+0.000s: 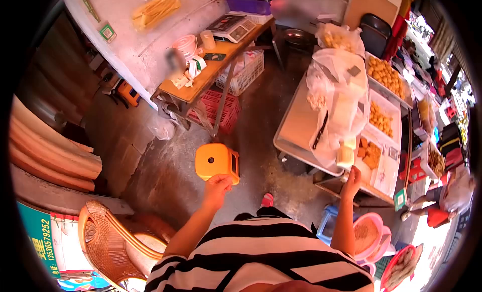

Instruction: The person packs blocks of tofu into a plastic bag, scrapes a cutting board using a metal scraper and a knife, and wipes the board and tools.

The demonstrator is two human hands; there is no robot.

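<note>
My left hand (218, 187) is in front of me with its fingers curled in. It overlaps the near edge of an orange plastic stool (213, 159) in the view; whether it touches the stool I cannot tell. To the right, my right hand (353, 179) is raised with closed fingers, and nothing shows in it. Just beyond that hand is a pale yellow block (345, 155) at the table's corner. A long dark-handled knife (320, 130) lies on the clear plastic sheeting (329, 81) that covers part of the metal-edged table (296, 129).
Trays of golden fried pieces (385, 75) line the table's far right side. A wooden desk (193, 91) with a scale (232, 27) stands by the wall, over a red crate (221, 110). Near me are a wicker chair (108, 242) and a pink tub (369, 234). A person (454, 191) is outside.
</note>
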